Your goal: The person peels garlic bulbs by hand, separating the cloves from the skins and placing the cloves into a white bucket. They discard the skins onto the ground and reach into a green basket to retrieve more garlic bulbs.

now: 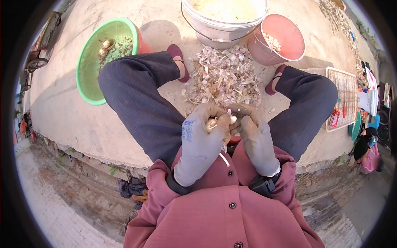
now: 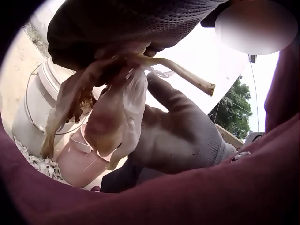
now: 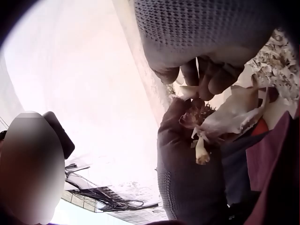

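Both hands wear grey gloves and meet above the lap. The left hand (image 1: 203,142) curls round a partly opened garlic bulb (image 1: 211,123), whose dry stalk (image 1: 224,159) sticks out below; in the left wrist view papery skin (image 2: 133,96) hangs from the bulb. Fingers of the right hand (image 1: 258,142) are bent close beside it, and in the right wrist view their tips pinch a pale clove (image 3: 189,91) against the bulb's root end (image 3: 199,114). A heap of garlic skins (image 1: 225,76) lies on the ground between the feet.
A white bucket (image 1: 215,35) stands beyond the heap, with a pink bucket (image 1: 285,43) holding peeled cloves to its right. At the left is a green basket (image 1: 89,74) with a few bulbs. A crate (image 1: 347,93) with small items lies at the right.
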The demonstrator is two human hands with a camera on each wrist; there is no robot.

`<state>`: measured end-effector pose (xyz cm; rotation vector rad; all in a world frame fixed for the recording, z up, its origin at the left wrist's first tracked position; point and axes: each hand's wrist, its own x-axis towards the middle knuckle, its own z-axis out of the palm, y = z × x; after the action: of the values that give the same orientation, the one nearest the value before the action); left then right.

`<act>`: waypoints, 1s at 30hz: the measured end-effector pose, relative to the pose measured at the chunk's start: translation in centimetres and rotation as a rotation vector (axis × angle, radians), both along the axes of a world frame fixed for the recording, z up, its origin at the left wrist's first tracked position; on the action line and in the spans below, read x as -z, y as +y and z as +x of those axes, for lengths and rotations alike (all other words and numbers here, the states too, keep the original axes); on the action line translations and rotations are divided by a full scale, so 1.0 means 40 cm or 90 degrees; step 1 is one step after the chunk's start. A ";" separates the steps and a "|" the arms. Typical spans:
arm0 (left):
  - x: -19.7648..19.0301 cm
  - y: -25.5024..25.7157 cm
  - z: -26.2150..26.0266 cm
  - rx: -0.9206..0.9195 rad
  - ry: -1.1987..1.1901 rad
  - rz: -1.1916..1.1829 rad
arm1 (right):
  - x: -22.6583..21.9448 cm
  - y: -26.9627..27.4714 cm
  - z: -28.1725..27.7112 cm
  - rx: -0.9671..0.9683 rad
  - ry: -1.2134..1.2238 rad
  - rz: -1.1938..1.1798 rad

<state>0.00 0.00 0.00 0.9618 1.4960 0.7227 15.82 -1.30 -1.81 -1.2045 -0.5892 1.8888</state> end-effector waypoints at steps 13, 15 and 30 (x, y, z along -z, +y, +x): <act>-0.027 0.009 0.002 -0.062 -0.172 0.078 | 0.035 0.007 0.008 0.153 0.139 -0.004; -0.011 0.018 -0.024 -0.066 -0.117 0.090 | 0.048 0.010 0.024 0.154 0.133 0.018; 0.019 0.019 -0.027 -0.005 -0.244 -0.014 | -0.349 0.200 0.107 0.301 -0.013 0.765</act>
<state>-1.07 0.76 -0.77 0.7497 1.1694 0.8419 20.09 6.72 12.14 -0.4691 -1.1000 0.8158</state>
